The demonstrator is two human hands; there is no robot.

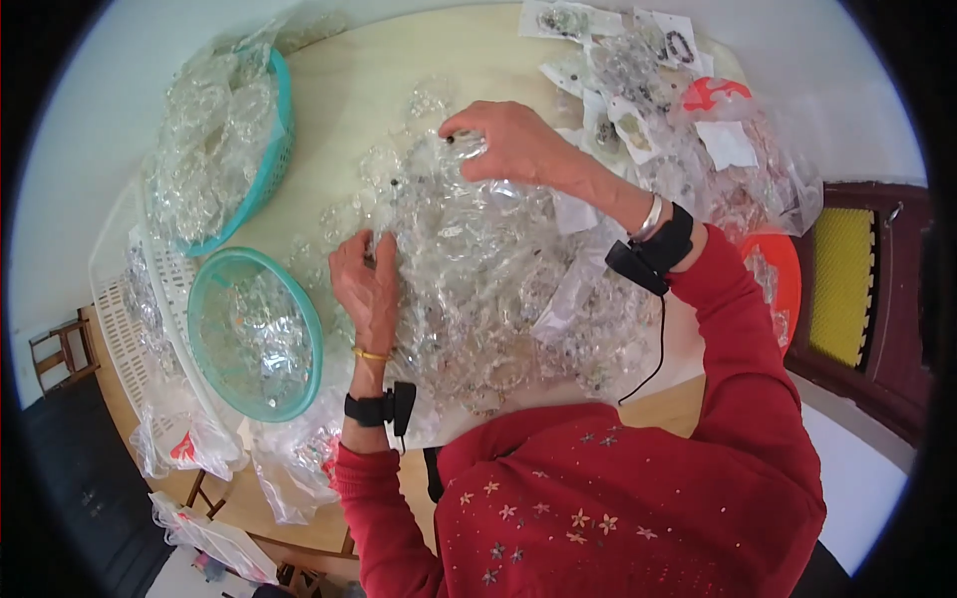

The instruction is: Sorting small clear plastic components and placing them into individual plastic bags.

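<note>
A wide heap of small clear plastic packets [478,259], some with beads inside, covers the middle of the table. Over the heap's far side, my right hand [508,148] curls its thumb and fingers round a clear packet [463,146], where a dark bead shows. At the heap's left edge is my left hand [367,284], its thumb and fingers bent toward each other. Whatever sits between them is too small to make out. Just left of that hand stands a round teal basket [311,344], partly filled with similar packets.
A larger teal basket [283,120] piled with clear bags stands at the far left, near a white plastic basket [115,264]. Beaded bracelets on white cards [678,45] lie at the far right. An orange-red basket [788,274] sits at the right edge of the table [369,75].
</note>
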